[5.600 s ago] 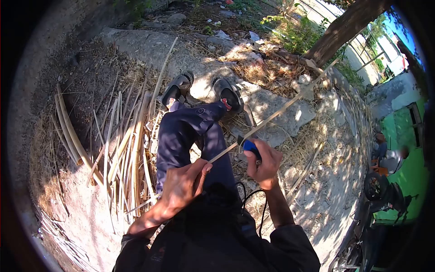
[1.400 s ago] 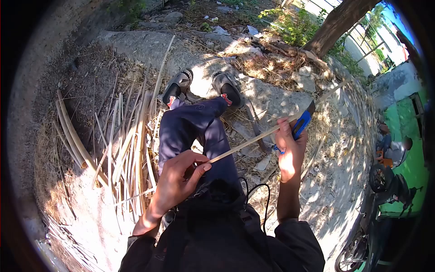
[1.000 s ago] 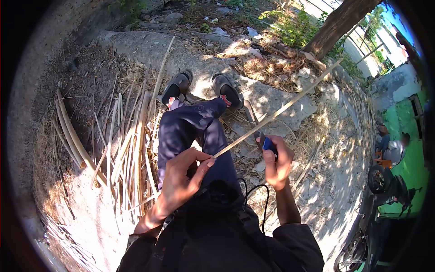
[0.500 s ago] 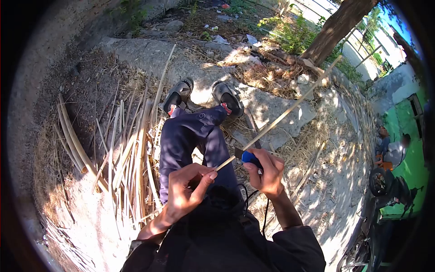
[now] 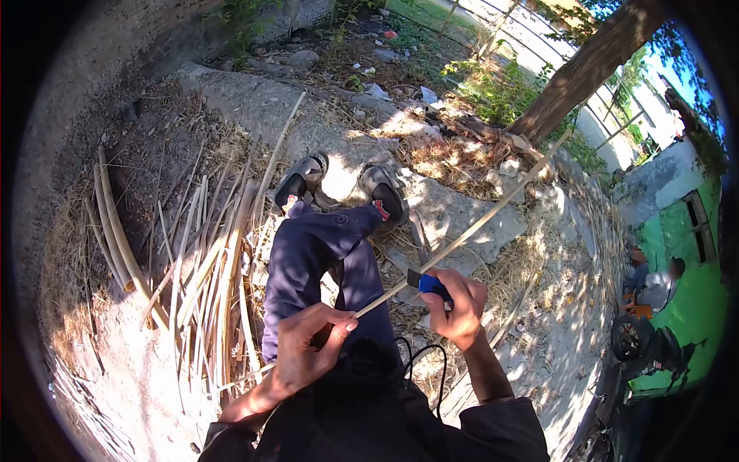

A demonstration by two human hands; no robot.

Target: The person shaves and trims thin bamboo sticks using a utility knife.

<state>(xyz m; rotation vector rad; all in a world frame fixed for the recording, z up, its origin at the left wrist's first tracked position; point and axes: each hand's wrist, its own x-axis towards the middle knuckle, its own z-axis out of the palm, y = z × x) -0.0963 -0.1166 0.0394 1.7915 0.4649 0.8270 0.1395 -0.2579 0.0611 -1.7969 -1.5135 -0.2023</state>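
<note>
My left hand [image 5: 309, 345] is closed, pinching the near end of a long, thin bamboo strip [image 5: 489, 221] between thumb and fingers. The strip slants up and away to the right, past my knees. My right hand [image 5: 462, 309] is wrapped round the blue handle of a short knife [image 5: 433, 286]. Its dark, squarish blade lies against the strip, a little beyond my left fingertips. Part of the handle is hidden by my right fingers. Below the strip are my legs in dark trousers [image 5: 309, 254].
Bamboo strips [image 5: 223, 289] lie piled on the ground to the left, beside thicker curved canes [image 5: 115, 223]. A dark, flat tool [image 5: 419, 235] lies near my right shoe [image 5: 382, 192]. A tree trunk [image 5: 589, 69] leans at upper right. A person [image 5: 660, 289] is near a green wall [image 5: 693, 308].
The knife blade sits farther along the strip from my left fingertips than before. Both hands and the strip appear lower in view, and the camera has tilted slightly.
</note>
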